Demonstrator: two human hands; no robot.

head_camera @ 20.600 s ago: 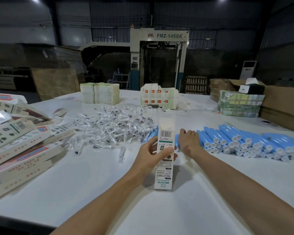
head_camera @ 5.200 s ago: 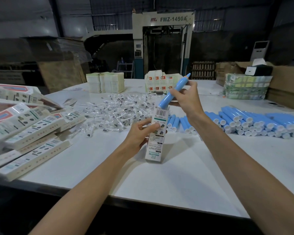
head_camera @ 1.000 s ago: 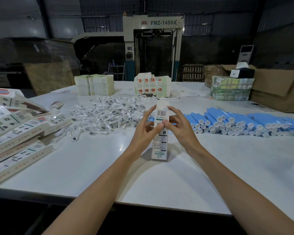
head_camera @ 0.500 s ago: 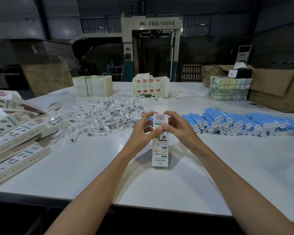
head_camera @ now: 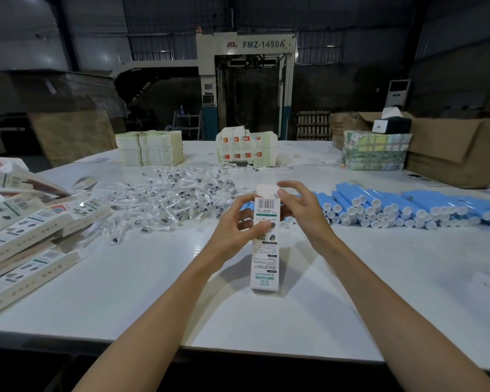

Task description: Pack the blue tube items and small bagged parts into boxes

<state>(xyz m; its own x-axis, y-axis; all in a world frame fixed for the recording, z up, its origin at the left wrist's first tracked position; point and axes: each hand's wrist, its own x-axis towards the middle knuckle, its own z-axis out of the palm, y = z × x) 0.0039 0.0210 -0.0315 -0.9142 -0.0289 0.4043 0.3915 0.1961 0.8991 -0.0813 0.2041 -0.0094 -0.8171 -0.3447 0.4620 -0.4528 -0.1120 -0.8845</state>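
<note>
Boxes (head_camera: 26, 236) pile at the tabletop's left edge, likely packed. Bagged parts (head_camera: 176, 199) lie heaped. Your left hand (head_camera: 235, 230) grips the upright box (head_camera: 265, 250) mid-tabletop, top unclosed. Your right hand (head_camera: 297, 207) hovers loose-fingered, holding nothing. Many blue tubes (head_camera: 393, 207) wait rightward.

1. I see a white box (head_camera: 265, 244) dead ahead, with a black barcode, a green band and teal lettering low down.
2. At two o'clock, the tubes (head_camera: 379, 203) are light blue with white caps.
3. At eleven o'clock, the bagged parts (head_camera: 178, 199) are clear with dark specks.
4. At nine o'clock, the piled boxes (head_camera: 26, 236) are cream with red and green marks.
5. The table (head_camera: 142, 284) is white.
</note>
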